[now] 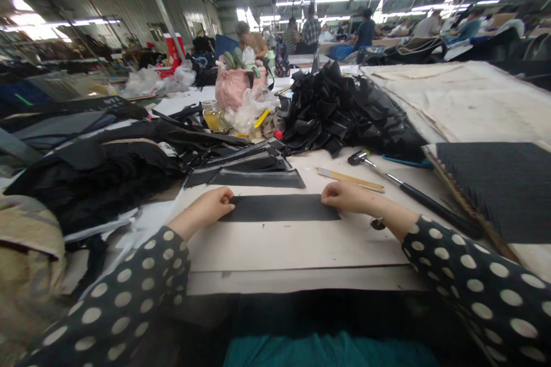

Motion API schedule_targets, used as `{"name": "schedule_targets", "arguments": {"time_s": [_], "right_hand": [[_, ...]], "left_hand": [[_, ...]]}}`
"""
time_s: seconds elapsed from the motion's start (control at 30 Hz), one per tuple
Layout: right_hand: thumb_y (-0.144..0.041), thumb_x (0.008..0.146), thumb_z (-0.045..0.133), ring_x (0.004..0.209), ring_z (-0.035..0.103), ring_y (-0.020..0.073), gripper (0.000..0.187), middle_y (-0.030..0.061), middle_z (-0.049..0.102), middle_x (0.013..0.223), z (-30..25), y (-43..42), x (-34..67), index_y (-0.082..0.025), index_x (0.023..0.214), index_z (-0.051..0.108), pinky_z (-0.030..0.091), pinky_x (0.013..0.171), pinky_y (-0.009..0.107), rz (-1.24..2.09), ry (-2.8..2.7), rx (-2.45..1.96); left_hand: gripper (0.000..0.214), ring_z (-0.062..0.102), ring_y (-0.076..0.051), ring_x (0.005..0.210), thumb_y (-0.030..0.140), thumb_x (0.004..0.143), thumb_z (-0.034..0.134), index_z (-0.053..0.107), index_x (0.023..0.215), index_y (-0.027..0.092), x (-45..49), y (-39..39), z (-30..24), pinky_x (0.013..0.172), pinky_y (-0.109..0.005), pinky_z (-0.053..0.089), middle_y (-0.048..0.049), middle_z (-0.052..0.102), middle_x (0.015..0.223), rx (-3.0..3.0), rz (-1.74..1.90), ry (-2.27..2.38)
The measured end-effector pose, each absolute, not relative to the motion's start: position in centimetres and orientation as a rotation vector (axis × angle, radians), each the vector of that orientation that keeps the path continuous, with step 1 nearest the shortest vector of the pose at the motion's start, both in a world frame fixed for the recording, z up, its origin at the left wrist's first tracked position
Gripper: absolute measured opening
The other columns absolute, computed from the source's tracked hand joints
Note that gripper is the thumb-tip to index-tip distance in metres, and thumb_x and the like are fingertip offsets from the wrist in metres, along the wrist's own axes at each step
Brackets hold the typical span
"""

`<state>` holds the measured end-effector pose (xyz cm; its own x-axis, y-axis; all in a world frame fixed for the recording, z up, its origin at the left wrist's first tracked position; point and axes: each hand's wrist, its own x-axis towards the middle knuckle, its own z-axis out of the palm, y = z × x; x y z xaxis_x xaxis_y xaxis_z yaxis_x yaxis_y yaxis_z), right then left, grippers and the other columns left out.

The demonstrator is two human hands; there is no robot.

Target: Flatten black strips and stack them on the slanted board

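Two bare hands, one flat black strip (279,208) between them. Strip lies on the pale work surface (297,249), directly in front of the body. Long axis runs left to right, roughly parallel to the near edge of the surface; short sides face the hands.

Left hand (215,206): at the left end, thumb and curled fingers brought together on the strip's edge, near the far corner. Right hand (344,196): at the right end, thumb and fingertips pinched on the far corner; near corner sticks out free below it. Neither hand is nearer; each has its own end, middle of the strip uncovered. How firm either pinch is, cannot tell.

Just beyond the strip: a loose stack of black strips (258,178), lying nearer the left hand. Beyond the right hand: a flat wooden-coloured stick (350,179), and a black-handled hammer (424,200) slanting past the right forearm.
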<state>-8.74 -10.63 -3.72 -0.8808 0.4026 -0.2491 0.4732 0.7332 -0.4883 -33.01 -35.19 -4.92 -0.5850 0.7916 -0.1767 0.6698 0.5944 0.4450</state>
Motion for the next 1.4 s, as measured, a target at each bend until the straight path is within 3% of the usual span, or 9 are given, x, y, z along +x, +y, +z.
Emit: {"name": "schedule_targets", "arguments": {"time_s": [0.43,0.67,0.8,1.0,1.13,1.23,1.33,1.4], "right_hand": [[-0.028,0.075,0.049,0.071,0.058,0.0173,0.015,0.005,0.066,0.079,-2.9,-11.3,-9.3,-0.019,0.076,0.061,0.042,0.063,0.027,-0.57,2.839,0.664],[-0.03,0.078,0.05,0.079,0.055,0.0177,0.026,0.0058,0.06,0.09,-3.5,-10.6,-8.4,-0.018,0.101,0.056,0.042,0.07,0.027,-0.534,3.029,0.424],[-0.022,0.081,0.046,0.094,0.051,0.0202,0.036,0.0087,0.053,0.106,-3.4,-10.7,-8.3,-0.021,0.116,0.05,0.039,0.083,0.032,-0.431,3.139,0.155],[-0.014,0.077,0.045,0.092,0.051,0.0197,0.021,0.0087,0.055,0.102,-3.5,-11.3,-8.1,-0.019,0.091,0.06,0.039,0.083,0.033,-0.414,3.204,-0.021],[-0.023,0.077,0.047,0.081,0.053,0.0177,0.014,0.0052,0.059,0.087,-2.9,-11.4,-7.5,-0.018,0.086,0.058,0.041,0.076,0.03,-0.63,3.174,0.223],[-0.034,0.078,0.045,0.069,0.053,0.0146,0.019,0.0006,0.059,0.075,-2.1,-11.5,-7.0,-0.02,0.084,0.056,0.041,0.065,0.026,-0.992,3.034,0.49],[-0.041,0.076,0.045,0.064,0.052,0.0137,0.025,-0.0001,0.059,0.07,-1.9,-11.8,-6.8,-0.019,0.084,0.057,0.04,0.058,0.024,-1.257,2.821,0.63],[-0.042,0.074,0.047,0.06,0.052,0.0137,0.028,-0.0001,0.059,0.067,-2.4,-12.0,-6.7,-0.02,0.085,0.059,0.038,0.054,0.024,-1.241,2.74,0.696]], "left_hand": [[0.019,0.048,-0.014,0.056,0.034,0.061,0.051,0.051,0.074,0.02,-33.0,-35.3,-5.1,0.051,-0.023,0.032,0.0038,0.05,0.06,1.182,0.515,2.481],[0.013,0.05,-0.015,0.064,0.031,0.069,0.047,0.051,0.074,0.019,-32.2,-36.0,-5.2,0.058,-0.025,0.037,0.001,0.052,0.067,1.331,0.554,2.487],[0.014,0.052,-0.018,0.084,0.028,0.077,0.042,0.053,0.079,0.02,-30.2,-38.1,-4.2,0.077,-0.029,0.04,-0.004,0.058,0.085,1.637,0.765,2.558],[0.019,0.052,-0.02,0.093,0.027,0.08,0.038,0.056,0.084,0.022,-27.7,-40.1,-3.2,0.088,-0.033,0.036,-0.0058,0.06,0.093,1.724,0.827,2.617],[0.017,0.054,-0.017,0.078,0.034,0.077,0.043,0.053,0.083,0.02,-27.7,-39.5,-3.1,0.073,-0.028,0.042,-0.0029,0.058,0.081,1.331,0.994,2.537],[0.024,0.052,-0.014,0.068,0.037,0.073,0.048,0.05,0.087,0.018,-28.3,-39.0,-3.0,0.061,-0.024,0.041,0.0002,0.055,0.074,1.06,1.123,2.419],[0.031,0.049,-0.012,0.059,0.038,0.068,0.051,0.05,0.09,0.017,-28.8,-38.7,-3.4,0.052,-0.022,0.037,0.0034,0.05,0.065,0.964,1.071,2.341],[0.031,0.045,-0.011,0.052,0.037,0.066,0.053,0.052,0.088,0.016,-29.2,-38.5,-4.0,0.048,-0.021,0.033,0.0055,0.047,0.056,0.939,0.969,2.338]]}}
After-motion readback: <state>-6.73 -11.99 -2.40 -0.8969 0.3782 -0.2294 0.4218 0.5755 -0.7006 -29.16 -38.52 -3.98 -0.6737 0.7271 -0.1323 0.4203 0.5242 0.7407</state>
